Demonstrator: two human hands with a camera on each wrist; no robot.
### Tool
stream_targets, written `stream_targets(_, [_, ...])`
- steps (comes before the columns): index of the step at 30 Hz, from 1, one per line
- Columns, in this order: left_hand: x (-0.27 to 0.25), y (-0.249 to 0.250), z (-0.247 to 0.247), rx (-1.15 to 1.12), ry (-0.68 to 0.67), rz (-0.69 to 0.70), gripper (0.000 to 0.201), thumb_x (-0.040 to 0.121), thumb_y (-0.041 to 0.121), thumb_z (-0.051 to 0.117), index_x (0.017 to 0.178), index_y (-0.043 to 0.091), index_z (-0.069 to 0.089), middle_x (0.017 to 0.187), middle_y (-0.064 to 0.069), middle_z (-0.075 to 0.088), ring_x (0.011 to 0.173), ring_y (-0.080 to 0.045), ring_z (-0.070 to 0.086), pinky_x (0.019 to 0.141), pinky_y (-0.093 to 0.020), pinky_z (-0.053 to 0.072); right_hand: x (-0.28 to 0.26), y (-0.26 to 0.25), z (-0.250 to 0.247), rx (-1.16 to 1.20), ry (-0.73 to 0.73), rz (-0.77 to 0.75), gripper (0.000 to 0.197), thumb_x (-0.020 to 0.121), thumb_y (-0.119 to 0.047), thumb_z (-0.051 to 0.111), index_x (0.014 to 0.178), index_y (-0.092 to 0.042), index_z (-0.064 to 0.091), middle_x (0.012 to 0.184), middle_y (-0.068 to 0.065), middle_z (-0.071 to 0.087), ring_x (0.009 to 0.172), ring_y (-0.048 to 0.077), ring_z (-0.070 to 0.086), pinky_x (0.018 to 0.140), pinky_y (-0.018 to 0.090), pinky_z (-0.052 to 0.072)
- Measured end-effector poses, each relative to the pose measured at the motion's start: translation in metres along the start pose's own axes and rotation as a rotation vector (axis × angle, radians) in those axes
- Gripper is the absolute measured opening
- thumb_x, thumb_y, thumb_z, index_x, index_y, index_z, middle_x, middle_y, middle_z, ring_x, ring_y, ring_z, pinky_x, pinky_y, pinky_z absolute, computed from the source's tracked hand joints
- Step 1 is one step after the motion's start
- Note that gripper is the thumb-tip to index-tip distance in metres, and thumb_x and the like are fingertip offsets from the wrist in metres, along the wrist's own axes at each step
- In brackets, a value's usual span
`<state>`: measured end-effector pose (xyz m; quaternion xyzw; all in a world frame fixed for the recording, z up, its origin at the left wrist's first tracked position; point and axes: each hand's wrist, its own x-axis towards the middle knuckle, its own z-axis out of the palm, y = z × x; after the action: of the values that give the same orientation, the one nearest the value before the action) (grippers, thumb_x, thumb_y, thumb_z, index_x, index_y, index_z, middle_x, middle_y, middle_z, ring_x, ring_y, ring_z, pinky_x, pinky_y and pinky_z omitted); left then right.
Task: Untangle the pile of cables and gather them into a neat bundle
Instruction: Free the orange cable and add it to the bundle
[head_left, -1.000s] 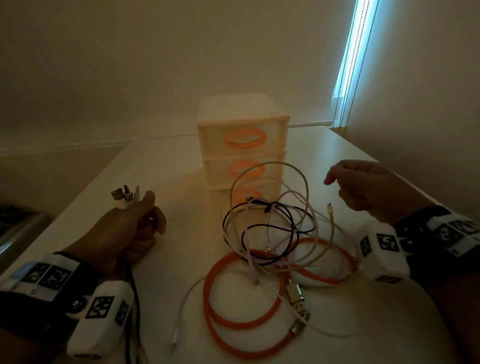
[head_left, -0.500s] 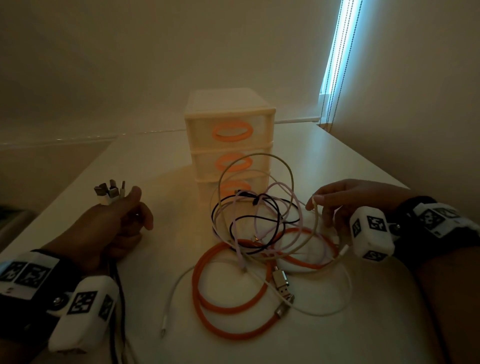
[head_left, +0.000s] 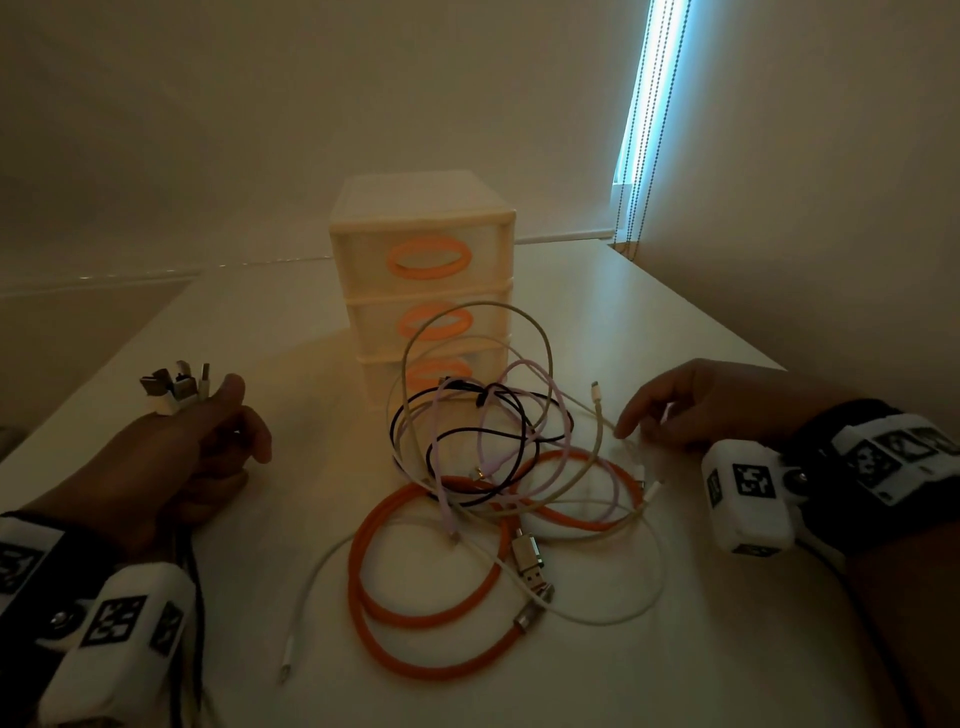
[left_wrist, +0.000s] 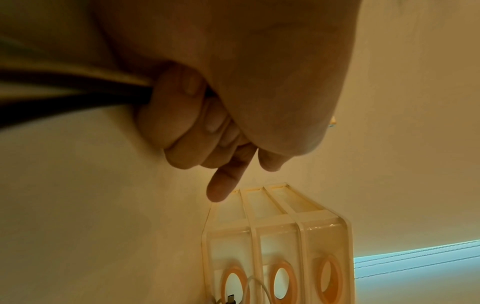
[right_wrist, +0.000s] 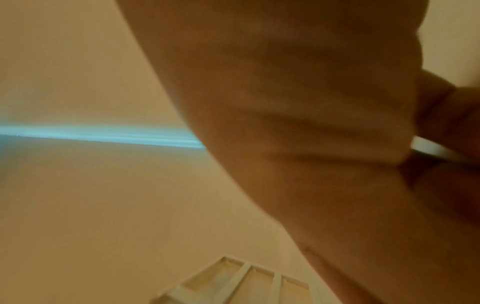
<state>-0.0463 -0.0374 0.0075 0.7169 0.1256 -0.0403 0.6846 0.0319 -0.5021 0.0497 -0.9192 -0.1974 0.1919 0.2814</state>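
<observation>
The drawers look like pale see-through plastic, smooth and a bit shiny. The orange cable looks woven like cloth, with shiny metal plugs. The thin white cable looks smooth. The table is smooth and matt.

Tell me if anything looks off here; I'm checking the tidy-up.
Nothing damaged. The cable pile lies tangled before the drawer unit, one beige loop arching up against it. The left hand grips several gathered plug ends.

White table: cable pile in front of drawer unit.
</observation>
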Motion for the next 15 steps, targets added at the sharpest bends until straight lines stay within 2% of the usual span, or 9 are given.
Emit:
stream_targets(2, [-0.001, 0.001, 0.001, 0.007, -0.016, 0.013, 0.084, 0.057, 0.082, 0.074, 0.080, 0.002, 0.063, 0.056, 0.001, 0.023, 0.042, -0.010, 0.016, 0.044, -0.014, 0.022, 0.002, -0.004, 0.002, -0.141, -0.023, -0.025, 0.031, 0.089, -0.013, 0.069, 0.097, -0.043, 0.076, 0.084, -0.010, 0.071, 0.064, -0.002, 0.060, 0.065, 0.017, 0.051])
stream_targets(3, [-0.003, 0.002, 0.003, 0.009, -0.017, 0.015, 0.087, 0.049, 0.083, 0.078, 0.080, 0.002, 0.063, 0.056, 0.002, 0.023, 0.042, -0.010, 0.017, 0.043, -0.014, 0.023, 0.004, -0.005, 0.003, -0.191, -0.023, -0.022, 0.029, 0.087, -0.016, 0.071, 0.093, -0.045, 0.075, 0.085, -0.007, 0.071, 0.065, 0.000, 0.060, 0.069, 0.022, 0.053])
stream_targets(5, [-0.007, 0.004, 0.006, 0.012, -0.019, 0.014, 0.087, 0.047, 0.082, 0.080, 0.078, 0.003, 0.065, 0.056, 0.002, 0.023, 0.041, -0.010, 0.017, 0.042, -0.013, 0.023, 0.007, -0.007, 0.007, -0.235, -0.020, -0.013, 0.022, 0.085, -0.019, 0.073, 0.085, -0.042, 0.075, 0.082, 0.000, 0.071, 0.063, 0.004, 0.058, 0.071, 0.029, 0.053])
stream_targets(7, [-0.010, 0.006, 0.009, 0.022, -0.009, 0.010, 0.076, 0.065, 0.080, 0.070, 0.075, 0.005, 0.065, 0.056, 0.001, 0.023, 0.041, -0.011, 0.017, 0.041, -0.013, 0.022, 0.009, -0.010, 0.011, -0.247, 0.010, -0.026, 0.017, 0.087, -0.024, 0.074, 0.083, -0.040, 0.074, 0.077, 0.001, 0.069, 0.061, 0.004, 0.056, 0.066, 0.025, 0.049])
stream_targets(9, [-0.011, 0.006, 0.012, 0.028, 0.023, -0.006, 0.066, 0.087, 0.069, 0.050, 0.071, 0.006, 0.065, 0.057, 0.000, 0.022, 0.043, -0.011, 0.016, 0.040, -0.013, 0.019, 0.012, -0.012, 0.015, -0.260, 0.094, -0.049, 0.014, 0.090, -0.028, 0.072, 0.086, -0.041, 0.074, 0.078, -0.006, 0.067, 0.064, 0.002, 0.057, 0.062, 0.016, 0.045])
stream_targets(12, [-0.010, 0.007, 0.013, 0.048, 0.047, -0.011, 0.065, 0.093, 0.064, 0.043, 0.071, 0.007, 0.066, 0.058, -0.001, 0.023, 0.046, -0.012, 0.016, 0.040, -0.015, 0.018, 0.013, -0.012, 0.018, -0.239, 0.142, -0.077, 0.022, 0.094, -0.020, 0.066, 0.093, -0.041, 0.073, 0.085, -0.010, 0.068, 0.072, 0.000, 0.062, 0.061, 0.013, 0.048])
stream_targets(15, [-0.012, 0.008, 0.013, 0.057, 0.053, -0.018, 0.064, 0.090, 0.065, 0.046, 0.071, 0.008, 0.066, 0.058, -0.001, 0.024, 0.045, -0.012, 0.016, 0.040, -0.015, 0.019, 0.008, -0.013, 0.012, -0.197, 0.234, -0.073, 0.029, 0.094, -0.010, 0.061, 0.094, -0.036, 0.073, 0.085, -0.005, 0.069, 0.066, 0.011, 0.066, 0.063, 0.022, 0.055])
